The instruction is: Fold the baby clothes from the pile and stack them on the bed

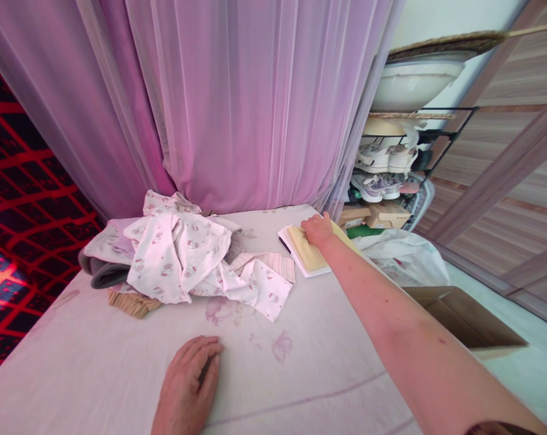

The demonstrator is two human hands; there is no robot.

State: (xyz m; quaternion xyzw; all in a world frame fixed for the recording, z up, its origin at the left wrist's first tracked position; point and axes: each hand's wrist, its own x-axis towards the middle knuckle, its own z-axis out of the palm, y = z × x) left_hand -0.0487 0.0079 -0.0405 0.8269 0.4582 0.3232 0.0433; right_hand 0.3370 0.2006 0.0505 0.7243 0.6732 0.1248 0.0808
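Note:
On the far right part of the bed, my right hand (317, 229) lies palm down on a folded yellow garment (306, 249), fingers slightly bent and apart. The yellow piece tops a small stack of folded white clothing (316, 273), with a dark edge showing at its left. Near the front, my left hand (192, 368) rests on the bedsheet (255, 386), loosely curved, thumb apart from the fingers, nothing in it. Beyond it is a loose heap of clothes, topped by a white garment with a pink cartoon print (182, 254). Grey, lilac and tan pieces show underneath.
Purple curtains (237, 109) hang along the far edge of the bed. To the right stand a shoe rack with sneakers (384, 158), a white basin (418, 84), a plastic bag (404, 257) and an open cardboard box (468, 314). A red-and-black patterned surface (32, 199) fills the left.

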